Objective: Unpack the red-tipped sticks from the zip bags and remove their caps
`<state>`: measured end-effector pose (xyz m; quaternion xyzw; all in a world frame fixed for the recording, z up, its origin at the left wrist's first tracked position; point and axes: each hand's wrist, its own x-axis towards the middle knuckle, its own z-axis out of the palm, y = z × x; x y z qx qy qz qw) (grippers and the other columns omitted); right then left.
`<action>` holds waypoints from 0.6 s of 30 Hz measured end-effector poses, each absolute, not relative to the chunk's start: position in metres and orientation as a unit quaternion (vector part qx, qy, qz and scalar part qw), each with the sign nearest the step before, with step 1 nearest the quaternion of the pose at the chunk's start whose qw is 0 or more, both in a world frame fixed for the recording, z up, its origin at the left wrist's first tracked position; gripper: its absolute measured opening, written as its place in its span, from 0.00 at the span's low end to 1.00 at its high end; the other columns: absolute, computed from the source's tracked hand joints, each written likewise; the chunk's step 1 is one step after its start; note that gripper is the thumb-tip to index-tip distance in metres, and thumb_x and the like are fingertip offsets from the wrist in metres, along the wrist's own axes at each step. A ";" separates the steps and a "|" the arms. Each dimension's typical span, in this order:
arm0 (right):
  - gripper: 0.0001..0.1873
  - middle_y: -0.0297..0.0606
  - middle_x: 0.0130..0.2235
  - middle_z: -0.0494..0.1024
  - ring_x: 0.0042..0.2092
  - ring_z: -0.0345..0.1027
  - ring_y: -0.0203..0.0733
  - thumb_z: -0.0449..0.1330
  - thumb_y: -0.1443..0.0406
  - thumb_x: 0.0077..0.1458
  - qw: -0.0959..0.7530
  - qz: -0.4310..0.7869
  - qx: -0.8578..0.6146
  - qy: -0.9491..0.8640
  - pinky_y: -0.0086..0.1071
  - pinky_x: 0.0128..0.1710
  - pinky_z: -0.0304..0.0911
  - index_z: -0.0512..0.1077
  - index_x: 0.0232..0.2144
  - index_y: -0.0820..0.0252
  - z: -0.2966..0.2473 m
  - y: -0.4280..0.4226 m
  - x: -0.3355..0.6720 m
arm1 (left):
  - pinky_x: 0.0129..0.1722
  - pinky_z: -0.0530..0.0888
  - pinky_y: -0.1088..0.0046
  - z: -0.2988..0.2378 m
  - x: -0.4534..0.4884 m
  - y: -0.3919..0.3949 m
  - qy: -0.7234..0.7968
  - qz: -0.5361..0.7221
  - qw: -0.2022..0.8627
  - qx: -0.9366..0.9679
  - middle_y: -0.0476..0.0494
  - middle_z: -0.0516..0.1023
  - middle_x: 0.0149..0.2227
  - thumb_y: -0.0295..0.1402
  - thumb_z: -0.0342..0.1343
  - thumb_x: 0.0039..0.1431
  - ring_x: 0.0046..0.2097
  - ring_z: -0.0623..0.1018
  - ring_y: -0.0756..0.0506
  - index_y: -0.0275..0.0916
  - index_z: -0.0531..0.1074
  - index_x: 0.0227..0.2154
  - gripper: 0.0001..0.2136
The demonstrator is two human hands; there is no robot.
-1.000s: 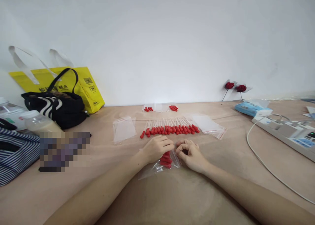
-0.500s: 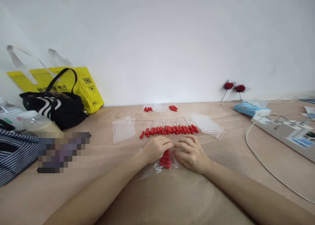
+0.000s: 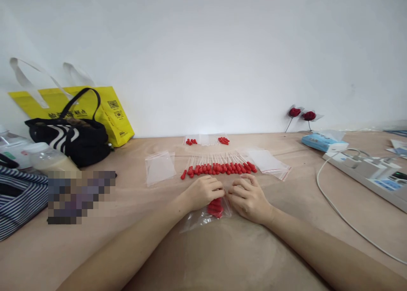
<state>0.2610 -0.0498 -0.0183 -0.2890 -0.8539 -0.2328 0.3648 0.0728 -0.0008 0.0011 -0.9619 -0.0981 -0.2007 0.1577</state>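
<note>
Between my hands a clear zip bag (image 3: 197, 221) lies on the table with several red rubber dropper bulbs (image 3: 215, 208) inside it. My left hand (image 3: 206, 193) is closed over the bag's far edge, its fingers bent above the bulbs. My right hand (image 3: 249, 199) has curled fingers pinching the same edge at the right corner; the fingertips are partly hidden. Just beyond my hands lies a row of droppers (image 3: 219, 168) with red bulbs toward me and thin clear tubes pointing to the wall.
Flat clear bags (image 3: 160, 169) lie left of the row, and a stack of zip bags (image 3: 270, 163) lies right. Farther back is a bag with red-bulbed droppers (image 3: 224, 141). A power strip (image 3: 359, 171), cable and tissue pack (image 3: 324, 141) are at right; bags (image 3: 122, 121) and bottles at left.
Both hands have shifted very slightly along the bag's far edge, and the right has moved a touch to the right. The red bulbs in the bag sit slightly farther right.
</note>
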 end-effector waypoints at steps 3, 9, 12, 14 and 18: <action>0.09 0.30 0.28 0.75 0.35 0.63 0.34 0.51 0.70 0.54 0.367 -0.244 -0.287 -0.850 0.40 0.48 0.48 0.70 0.27 0.56 -0.019 -0.051 0.260 | 0.33 0.63 0.75 0.001 0.074 -0.002 -0.095 -0.204 0.168 -0.960 0.48 0.73 0.29 0.25 0.45 0.60 0.32 0.69 0.52 0.36 0.68 0.25 0.11; 0.18 0.30 0.24 0.71 0.32 0.61 0.33 0.44 0.73 0.57 0.346 -0.296 -0.238 -0.858 0.38 0.47 0.49 0.67 0.21 0.58 -0.019 -0.053 0.258 | 0.34 0.62 0.74 0.004 0.073 -0.002 -0.071 -0.188 0.187 -0.962 0.48 0.73 0.32 0.26 0.45 0.60 0.34 0.69 0.51 0.37 0.67 0.26 0.10; 0.20 0.30 0.21 0.67 0.31 0.60 0.33 0.42 0.74 0.57 0.331 -0.311 -0.223 -0.863 0.38 0.46 0.49 0.65 0.19 0.59 -0.016 -0.054 0.256 | 0.33 0.60 0.73 0.008 0.074 -0.004 -0.044 -0.175 0.215 -0.960 0.50 0.73 0.31 0.25 0.45 0.60 0.35 0.68 0.50 0.38 0.66 0.26 0.09; 0.20 0.30 0.20 0.66 0.31 0.60 0.32 0.42 0.74 0.57 0.326 -0.315 -0.217 -0.865 0.38 0.46 0.49 0.65 0.19 0.59 -0.015 -0.054 0.256 | 0.32 0.60 0.72 0.012 0.075 -0.006 -0.037 -0.169 0.229 -0.958 0.51 0.72 0.29 0.24 0.46 0.59 0.35 0.68 0.50 0.38 0.66 0.26 0.08; 0.19 0.29 0.21 0.66 0.31 0.59 0.32 0.42 0.74 0.57 0.311 -0.312 -0.212 -0.872 0.38 0.47 0.47 0.64 0.19 0.58 -0.016 -0.053 0.257 | 0.32 0.59 0.71 0.018 0.076 -0.009 -0.027 -0.162 0.230 -0.959 0.51 0.71 0.27 0.24 0.47 0.58 0.34 0.67 0.49 0.39 0.65 0.25 0.08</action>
